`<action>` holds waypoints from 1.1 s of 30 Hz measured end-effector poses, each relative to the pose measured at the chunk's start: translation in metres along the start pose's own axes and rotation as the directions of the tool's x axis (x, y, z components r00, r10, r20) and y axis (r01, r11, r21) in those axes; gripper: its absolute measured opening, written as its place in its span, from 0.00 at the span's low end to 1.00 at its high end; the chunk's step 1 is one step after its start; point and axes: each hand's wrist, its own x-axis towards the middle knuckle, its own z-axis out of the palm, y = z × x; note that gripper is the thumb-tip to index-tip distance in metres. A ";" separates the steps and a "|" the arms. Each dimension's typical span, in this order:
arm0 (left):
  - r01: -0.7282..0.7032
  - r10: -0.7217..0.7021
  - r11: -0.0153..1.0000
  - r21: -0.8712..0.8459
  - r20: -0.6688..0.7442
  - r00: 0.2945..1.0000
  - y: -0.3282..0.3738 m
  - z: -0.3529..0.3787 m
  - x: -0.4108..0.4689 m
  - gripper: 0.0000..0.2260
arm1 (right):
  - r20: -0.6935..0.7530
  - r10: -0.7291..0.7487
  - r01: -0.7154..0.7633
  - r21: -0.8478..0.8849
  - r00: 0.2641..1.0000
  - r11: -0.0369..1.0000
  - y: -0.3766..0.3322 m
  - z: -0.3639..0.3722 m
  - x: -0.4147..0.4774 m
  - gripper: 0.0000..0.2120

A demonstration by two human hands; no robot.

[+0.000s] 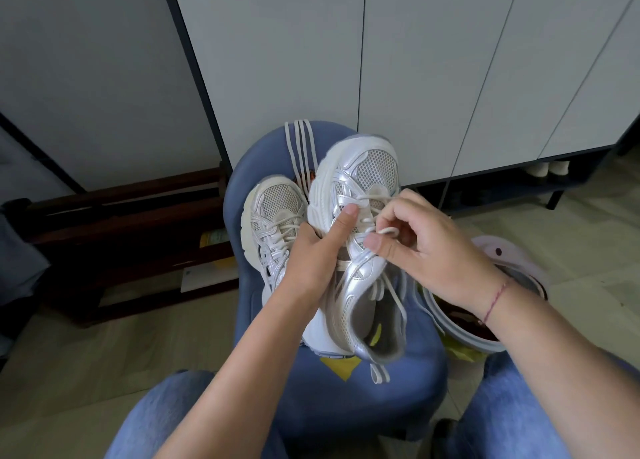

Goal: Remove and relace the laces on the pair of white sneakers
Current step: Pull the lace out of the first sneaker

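Note:
Two white and silver sneakers lie on a blue stool [408,382] in front of my knees. The right sneaker [360,178] is raised and tilted, toe pointing away. My left hand [318,251] grips its side, thumb pressed on the lace area. My right hand [426,247] pinches a loop of its white lace [387,231] between thumb and fingers, above the eyelets. The left sneaker [273,216] lies flat beside it, still laced, partly hidden by my left hand. A loose white lace [300,147], folded into several strands, lies on the far part of the stool.
A white bucket [491,341] with dark contents stands on the floor at the right, close to the stool. Dark wooden slats [131,216] lie at the left. Grey cabinet doors [415,60] rise behind the stool. My jeans-clad knees flank the stool's near edge.

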 end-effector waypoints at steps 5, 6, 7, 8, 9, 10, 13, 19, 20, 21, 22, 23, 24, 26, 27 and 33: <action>0.021 -0.022 0.999 -0.038 -0.014 1.000 -0.002 0.000 0.002 0.33 | -0.054 0.143 -0.116 0.343 0.988 0.932 0.000 -0.001 0.002 0.12; 0.029 -0.030 0.998 -0.051 -0.020 0.999 -0.002 -0.001 0.003 0.34 | -0.061 0.222 -0.156 0.536 0.973 0.830 -0.002 -0.001 0.003 0.12; 0.028 -0.030 0.998 -0.063 -0.027 0.999 -0.002 -0.001 0.003 0.34 | -0.059 0.297 -0.183 0.670 0.953 0.719 -0.003 -0.001 0.003 0.13; 0.028 -0.030 0.997 -0.068 -0.033 0.999 -0.003 -0.001 0.004 0.35 | -0.056 0.341 -0.200 0.717 0.938 0.668 -0.003 -0.001 0.003 0.15; 0.038 -0.040 0.998 -0.059 -0.043 0.998 -0.003 -0.001 0.005 0.38 | -0.055 0.341 -0.217 0.675 0.938 0.705 -0.004 -0.001 0.003 0.16; 0.044 -0.046 0.998 -0.043 -0.053 0.998 -0.004 -0.001 0.005 0.41 | -0.056 0.300 -0.223 0.546 0.952 0.808 -0.005 -0.001 0.002 0.16; 0.013 -0.012 1.000 0.019 -0.080 0.997 -0.004 -0.001 0.005 0.43 | -0.045 0.148 -0.145 0.059 0.988 0.988 -0.007 0.000 -0.001 0.17; 0.018 -0.017 1.000 0.012 -0.064 0.998 -0.007 -0.002 0.005 0.36 | -0.138 0.102 -0.097 0.049 0.985 0.994 -0.005 0.004 0.001 0.17; 0.023 -0.023 1.000 -0.002 -0.051 0.998 -0.007 -0.003 0.006 0.37 | -0.138 0.187 -0.149 0.245 0.973 0.958 -0.004 0.004 0.001 0.18; 0.032 -0.033 0.999 -0.009 -0.047 0.998 -0.007 -0.003 0.007 0.39 | -0.121 0.281 -0.192 0.480 0.952 0.856 -0.005 0.004 0.003 0.18; 0.040 -0.041 0.999 -0.018 -0.050 0.998 -0.007 -0.003 0.007 0.41 | -0.089 0.363 -0.213 0.672 0.928 0.709 -0.005 0.003 0.004 0.16; 0.046 -0.047 0.999 -0.023 -0.061 0.997 -0.007 -0.003 0.008 0.43 | -0.058 0.423 -0.221 0.784 0.904 0.580 -0.004 0.003 0.006 0.14; 0.047 -0.049 0.999 -0.023 -0.068 0.996 -0.008 -0.003 0.008 0.43 | -0.043 0.452 -0.234 0.809 0.891 0.538 -0.004 0.003 0.007 0.14; 0.049 -0.048 0.999 0.008 -0.083 0.995 -0.009 -0.004 0.009 0.43 | -0.067 0.402 -0.290 0.586 0.913 0.757 -0.003 0.001 0.004 0.14; 0.041 -0.039 0.999 0.022 -0.088 0.995 -0.009 -0.004 0.008 0.41 | -0.072 0.325 -0.277 0.374 0.943 0.885 -0.003 0.001 0.001 0.12; -0.014 0.020 0.998 0.066 -0.093 0.995 -0.010 -0.003 0.007 0.42 | -0.085 -0.064 0.036 -0.300 0.994 0.953 -0.001 0.002 0.001 0.15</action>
